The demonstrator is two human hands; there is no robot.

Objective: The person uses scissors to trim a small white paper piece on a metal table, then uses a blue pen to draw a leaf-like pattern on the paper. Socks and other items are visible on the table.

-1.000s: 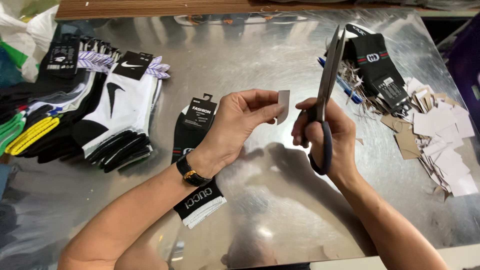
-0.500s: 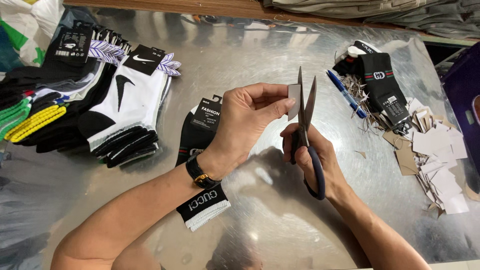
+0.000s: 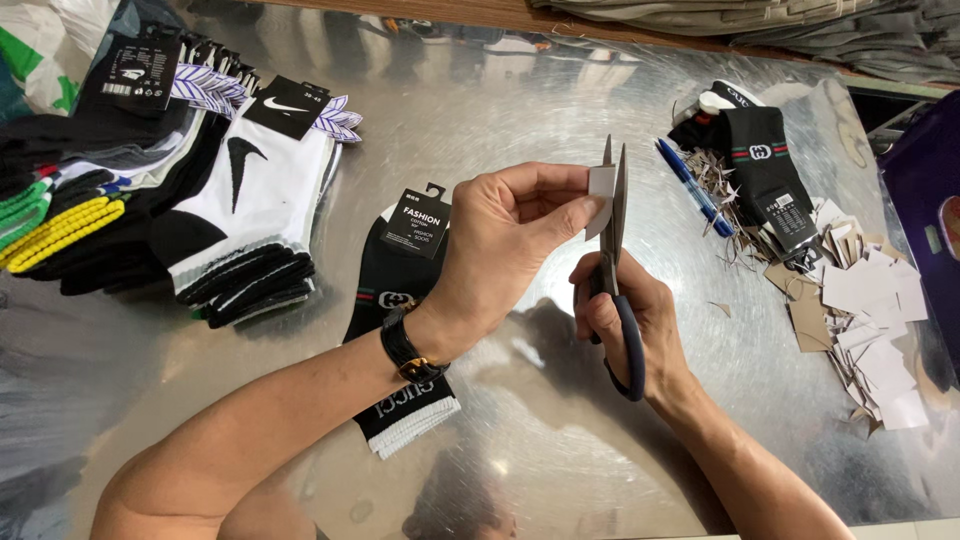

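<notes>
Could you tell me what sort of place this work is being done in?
Probably a sock packing or retagging workbench: stacked socks with card labels lie on a shiny metal table, beside a pile of cut card pieces.

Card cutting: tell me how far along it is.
Done: a heap of cut card pieces lies at the right. In hand: the left hand pinches a small white card between the scissors blades, worked by the right hand. Left: socks at the left keep their tags.
</notes>
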